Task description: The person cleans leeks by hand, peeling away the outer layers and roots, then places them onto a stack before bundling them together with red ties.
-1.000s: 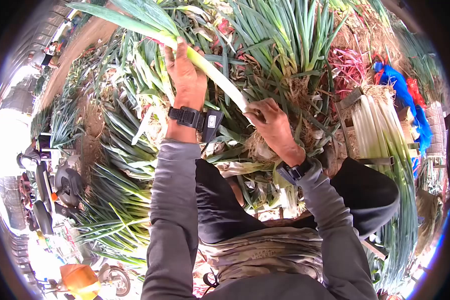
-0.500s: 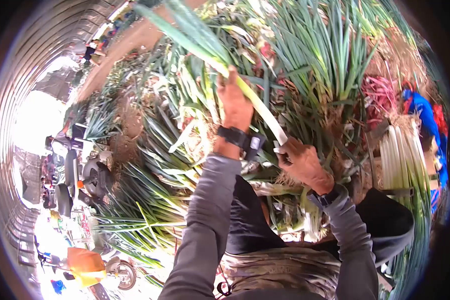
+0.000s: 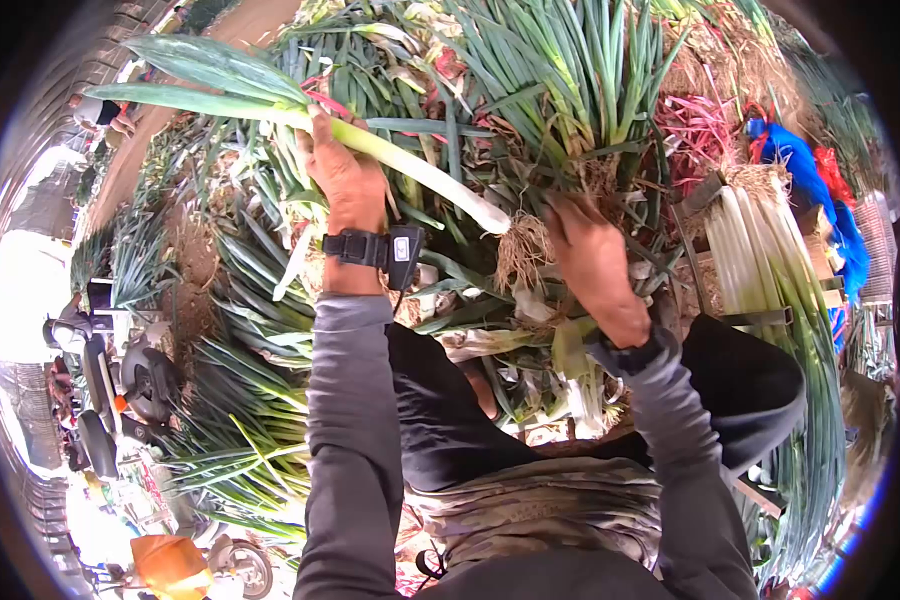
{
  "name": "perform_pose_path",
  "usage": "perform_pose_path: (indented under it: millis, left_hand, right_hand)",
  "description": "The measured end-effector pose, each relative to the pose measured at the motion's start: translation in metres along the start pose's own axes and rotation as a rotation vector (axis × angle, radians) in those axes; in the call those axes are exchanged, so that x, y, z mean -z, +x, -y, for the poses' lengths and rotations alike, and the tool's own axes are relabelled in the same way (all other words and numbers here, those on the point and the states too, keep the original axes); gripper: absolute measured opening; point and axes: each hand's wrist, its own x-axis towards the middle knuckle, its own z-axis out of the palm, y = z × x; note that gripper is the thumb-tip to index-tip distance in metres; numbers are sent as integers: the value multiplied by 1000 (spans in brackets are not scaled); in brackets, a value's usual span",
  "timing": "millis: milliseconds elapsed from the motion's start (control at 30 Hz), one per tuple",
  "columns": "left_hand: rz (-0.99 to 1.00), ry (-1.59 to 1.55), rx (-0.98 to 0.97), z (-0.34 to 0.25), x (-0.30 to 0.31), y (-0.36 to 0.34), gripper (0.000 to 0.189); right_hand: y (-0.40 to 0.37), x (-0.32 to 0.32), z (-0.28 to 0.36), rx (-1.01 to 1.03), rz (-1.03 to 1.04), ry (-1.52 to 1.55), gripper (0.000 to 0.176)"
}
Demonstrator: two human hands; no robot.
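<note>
My left hand (image 3: 347,178) is closed around a long leek (image 3: 425,175) just below where its green leaves fan out to the upper left. The leek's white root end points right, with brown roots (image 3: 523,245) hanging near my right hand (image 3: 592,262). That hand is apart from the white stem, back of the hand up; its fingertips are blurred and dark, so what they may hold is hidden. Loose leeks (image 3: 580,85) with green leaves lie beyond both hands.
A row of trimmed leeks (image 3: 770,250) lies at right in a metal frame, beside blue plastic (image 3: 805,170) and pink strips (image 3: 692,140). More leeks (image 3: 245,400) lie at left, near parked motorbikes (image 3: 150,380) and an orange cover (image 3: 170,567). A person (image 3: 95,110) is at upper left.
The view has shifted, and the leek has tilted closer to horizontal in my left hand. My right hand has come away from the leek's root end, where roots now show.
</note>
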Motion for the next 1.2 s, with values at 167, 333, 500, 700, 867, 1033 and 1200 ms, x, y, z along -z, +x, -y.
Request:
perform_pose_path:
  millis: [167, 333, 500, 700, 867, 1033, 1200]
  left_hand:
    - [25, -74, 41, 6, -9, -6, 35]
    - [23, -77, 34, 5, -12, -7, 29]
    - [-3, -70, 31, 5, -18, -12, 24]
    - [-11, -52, 41, 6, -20, -17, 21]
    - [24, -76, 96, 4, -16, -11, 22]
    - [109, -215, 236, 0, -11, -1, 32]
    - [247, -330, 256, -3, -2, 4, 36]
  right_hand:
    - [5, -45, 7, -56, 192, -56, 19]
    - [2, -63, -2, -61, 204, -78, 19]
    - [2, -61, -1, 41, 187, -82, 15]
    - [2, -62, -6, 43, 173, -82, 12]
    - [12, -60, -10, -59, 214, 20, 14]
    - [9, -48, -14, -440, 329, 560, 21]
    - [1, -30, -31, -708, 228, 1004, 22]
